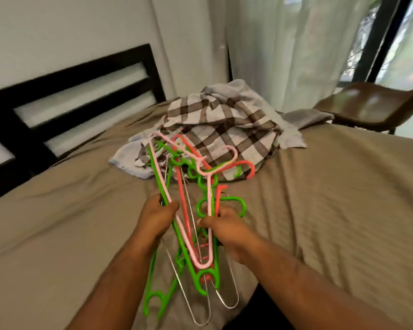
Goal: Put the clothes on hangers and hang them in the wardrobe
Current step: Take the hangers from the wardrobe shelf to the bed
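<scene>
Fingers of left hand [156,219] and right hand [227,231] clamped on hanger bundle [188,210] (count unclear); one clothes pile [215,129] on bed [343,198].

You are looking down across a bed [332,198] dressed in a taupe sheet that creases in long diagonal folds. At the bed's left end stands a black slatted headboard [81,75], and through its gaps you see the pale wall [57,27] behind it. Beyond the bed, to the right of the headboard, sheer white curtains [284,48] hang full length, glowing with daylight. Further right past the curtains you catch a dark-framed window [386,36] with blurred greenery outside. A glossy brown chair [372,106] sits just beside the bed's far right corner, below that window.
</scene>
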A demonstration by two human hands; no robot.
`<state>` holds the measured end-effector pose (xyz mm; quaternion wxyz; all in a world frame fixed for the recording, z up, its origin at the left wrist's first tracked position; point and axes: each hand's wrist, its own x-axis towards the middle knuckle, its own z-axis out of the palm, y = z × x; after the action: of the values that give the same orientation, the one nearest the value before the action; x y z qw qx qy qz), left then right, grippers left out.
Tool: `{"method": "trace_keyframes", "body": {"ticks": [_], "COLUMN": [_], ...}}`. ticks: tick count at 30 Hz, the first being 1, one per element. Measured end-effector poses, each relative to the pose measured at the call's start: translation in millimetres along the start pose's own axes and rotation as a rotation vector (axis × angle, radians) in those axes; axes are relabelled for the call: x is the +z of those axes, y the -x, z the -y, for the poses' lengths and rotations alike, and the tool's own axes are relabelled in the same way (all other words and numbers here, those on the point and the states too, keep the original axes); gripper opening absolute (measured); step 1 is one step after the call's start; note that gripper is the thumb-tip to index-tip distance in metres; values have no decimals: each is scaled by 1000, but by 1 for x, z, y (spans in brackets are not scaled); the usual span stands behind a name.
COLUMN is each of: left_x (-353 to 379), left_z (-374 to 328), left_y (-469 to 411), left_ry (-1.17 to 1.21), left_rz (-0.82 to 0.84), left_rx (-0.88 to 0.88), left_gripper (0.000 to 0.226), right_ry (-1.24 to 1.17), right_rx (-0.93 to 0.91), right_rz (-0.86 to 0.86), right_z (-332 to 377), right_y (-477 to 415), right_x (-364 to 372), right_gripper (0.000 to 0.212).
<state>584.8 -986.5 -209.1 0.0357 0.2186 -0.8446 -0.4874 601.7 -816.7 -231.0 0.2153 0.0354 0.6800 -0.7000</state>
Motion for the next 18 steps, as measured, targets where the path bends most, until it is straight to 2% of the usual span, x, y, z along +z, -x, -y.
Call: {"method": "trace_keyframes", "body": {"ticks": [2, 5, 9, 11, 12, 15, 18], "left_x": [-5, -6, -4, -6, -9, -11, -8], "left_z": [31, 73, 112, 102, 91, 70, 61], "left_y": [0, 3, -13, -9, -3, 9, 16], "left_ry": [-26, -47, -41, -29, -39, -164, -374], "left_rz": [-19, -18, -31, -42, -42, -62, -118], "left_rx": [-77, -156, -140, -149, -150, -130, -55], "left_gripper": [18, 16, 60, 72, 71, 47, 51], "right_ry": [181, 392, 364, 428, 451, 459, 413], "right_rx": [2, 28, 65, 51, 43, -14, -131], "right_rz": [37, 109, -14, -16, -10, -47, -137], "right_z": [-23, -39, -37, -38, -36, -32, -27], "right_y": [-7, -5, -5, -2, 3, 13, 22], "right_x": [10, 7, -5, -8, -8, -9, -20], "right_gripper": [3, 2, 22, 40, 41, 21, 16]}}
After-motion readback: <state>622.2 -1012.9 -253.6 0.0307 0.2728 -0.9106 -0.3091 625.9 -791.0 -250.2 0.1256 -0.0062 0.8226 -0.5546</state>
